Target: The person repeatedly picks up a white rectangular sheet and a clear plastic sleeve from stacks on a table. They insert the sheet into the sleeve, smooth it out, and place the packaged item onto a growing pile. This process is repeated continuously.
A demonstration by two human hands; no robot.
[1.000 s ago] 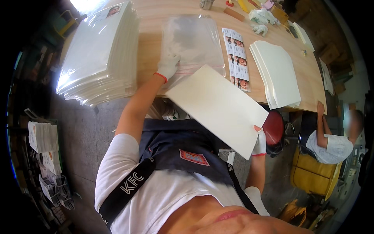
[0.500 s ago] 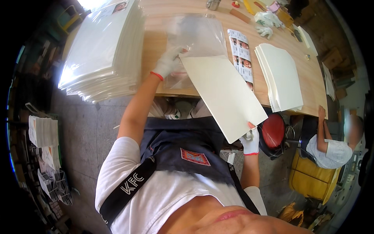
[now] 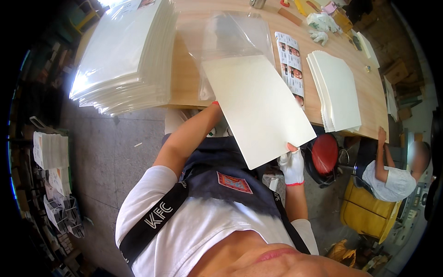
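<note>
A cream-white board [image 3: 258, 111] slants over the table's front edge, its far end lying over clear plastic bags [image 3: 240, 34]. My right hand [image 3: 291, 167], in a white glove with bare fingertips, grips the board's near right corner, thumb on top. Of my left hand [image 3: 216, 103] just the red glove cuff shows; the rest is hidden beneath the board, so its fingers cannot be seen. Right of the bags lies a strip of printed label sheets [image 3: 289, 60]. Beyond it is a stack of similar white boards [image 3: 336, 90].
A tall pile of plastic-wrapped boards [image 3: 115, 51] fills the table's left side. Loose gloves [image 3: 320, 25] and small tools lie at the far right. A red stool [image 3: 324, 152] stands below the table edge. Another person [image 3: 390, 177] sits at the right end.
My left hand has left the bag's edge and gone under the board, toward me. The board has shifted slightly left, and the bag's near part is now more covered by it.
</note>
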